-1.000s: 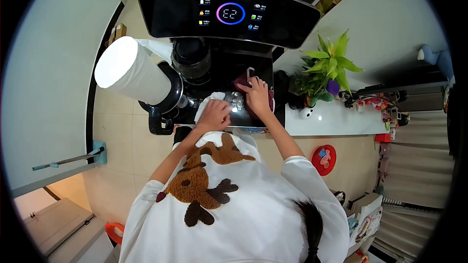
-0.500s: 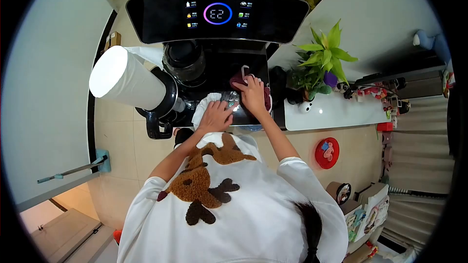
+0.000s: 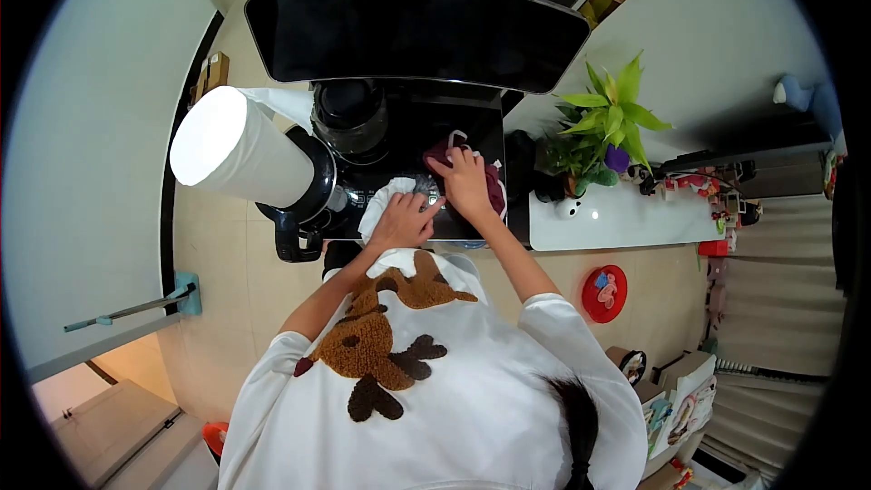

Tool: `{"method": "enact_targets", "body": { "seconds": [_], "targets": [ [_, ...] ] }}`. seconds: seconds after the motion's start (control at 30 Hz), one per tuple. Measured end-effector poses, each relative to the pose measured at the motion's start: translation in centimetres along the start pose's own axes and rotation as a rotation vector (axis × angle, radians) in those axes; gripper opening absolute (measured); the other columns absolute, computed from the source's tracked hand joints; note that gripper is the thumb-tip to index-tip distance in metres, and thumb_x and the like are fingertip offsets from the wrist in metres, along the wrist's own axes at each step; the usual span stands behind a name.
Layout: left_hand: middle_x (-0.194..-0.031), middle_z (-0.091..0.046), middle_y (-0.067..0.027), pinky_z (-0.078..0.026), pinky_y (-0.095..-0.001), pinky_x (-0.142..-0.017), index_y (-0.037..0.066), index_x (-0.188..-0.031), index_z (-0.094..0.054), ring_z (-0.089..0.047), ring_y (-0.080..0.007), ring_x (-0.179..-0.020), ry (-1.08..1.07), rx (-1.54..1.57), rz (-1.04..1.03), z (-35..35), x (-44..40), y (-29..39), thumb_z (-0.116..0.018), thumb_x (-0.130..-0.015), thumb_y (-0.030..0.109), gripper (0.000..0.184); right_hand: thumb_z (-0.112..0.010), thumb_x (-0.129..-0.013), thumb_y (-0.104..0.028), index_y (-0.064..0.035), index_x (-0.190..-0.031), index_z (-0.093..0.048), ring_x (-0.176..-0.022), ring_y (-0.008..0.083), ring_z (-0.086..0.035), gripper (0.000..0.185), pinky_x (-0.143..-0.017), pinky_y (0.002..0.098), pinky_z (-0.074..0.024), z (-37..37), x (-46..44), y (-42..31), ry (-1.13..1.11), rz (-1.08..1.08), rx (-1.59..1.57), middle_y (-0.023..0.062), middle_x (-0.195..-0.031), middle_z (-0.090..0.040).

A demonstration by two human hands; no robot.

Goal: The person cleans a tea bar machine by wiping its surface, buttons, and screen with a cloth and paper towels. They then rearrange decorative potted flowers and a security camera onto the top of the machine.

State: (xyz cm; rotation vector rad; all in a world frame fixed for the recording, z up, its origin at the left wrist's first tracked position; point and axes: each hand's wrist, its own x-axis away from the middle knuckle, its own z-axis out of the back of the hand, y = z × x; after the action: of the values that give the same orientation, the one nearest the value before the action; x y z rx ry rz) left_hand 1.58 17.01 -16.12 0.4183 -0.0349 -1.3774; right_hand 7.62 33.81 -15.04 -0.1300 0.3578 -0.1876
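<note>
My left hand lies over a crumpled white tissue at the front of a black glass-topped tea machine. Its index finger is stretched out to the lit touch mark on the panel. Beside it, my right hand presses on a bunched maroon cloth, its fingers bent over the fabric. Some of the cloth shows on both sides of the hand. Behind my hands stands a glass kettle with a black lid. The tall display at the back is dark.
A white paper roll leans over a black-handled kettle on the left. To the right are a leafy plant and a white ledge. A red basin sits on the floor, and a mop stands by the left wall.
The display, lit with a coloured ring and digits before, has gone dark. My left fingers have shifted slightly on the panel; my right hand stays on the maroon cloth. The view has shifted a little.
</note>
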Motion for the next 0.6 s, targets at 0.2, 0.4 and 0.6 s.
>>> {"method": "enact_targets", "body": {
  "seconds": [0.2,0.4,0.6],
  "targets": [
    [-0.087,-0.049,-0.0102,-0.038,-0.0362,-0.075,0.005,-0.109,-0.056,-0.049,-0.0236,-0.083,0.146,0.003,-0.02,-0.3,0.0,-0.1,-0.056,-0.073,0.018,0.038,-0.053,-0.071,-0.009,-0.0199,-0.106,-0.064,-0.091,0.0259,-0.046,0.038,-0.079,0.0393,-0.034,1.5,0.4,-0.2,-0.09,0.077,-0.013,0.0089,-0.095,-0.05],
    [-0.09,-0.049,-0.0095,-0.038,-0.0366,-0.077,0.011,-0.108,-0.058,-0.049,-0.0242,-0.085,0.079,0.013,-0.013,-0.4,0.2,-0.2,-0.058,-0.072,0.018,0.037,-0.052,-0.071,-0.01,-0.0187,-0.104,-0.065,-0.092,0.0259,-0.047,0.036,-0.077,0.0395,-0.0338,1.2,-0.3,0.4,-0.061,0.125,-0.026,0.0081,-0.097,-0.05],
    [-0.09,-0.048,-0.0081,-0.038,-0.036,-0.077,0.013,-0.112,-0.058,-0.048,-0.0241,-0.084,0.094,-0.016,-0.012,-0.3,0.1,-0.1,-0.058,-0.071,0.017,0.041,-0.05,-0.07,-0.002,-0.0178,-0.109,-0.064,-0.098,0.0266,-0.046,0.044,-0.082,0.0367,-0.0335,1.8,-1.6,0.0,-0.188,0.172,-0.057,0.0113,-0.102,-0.051]
  ]
}}
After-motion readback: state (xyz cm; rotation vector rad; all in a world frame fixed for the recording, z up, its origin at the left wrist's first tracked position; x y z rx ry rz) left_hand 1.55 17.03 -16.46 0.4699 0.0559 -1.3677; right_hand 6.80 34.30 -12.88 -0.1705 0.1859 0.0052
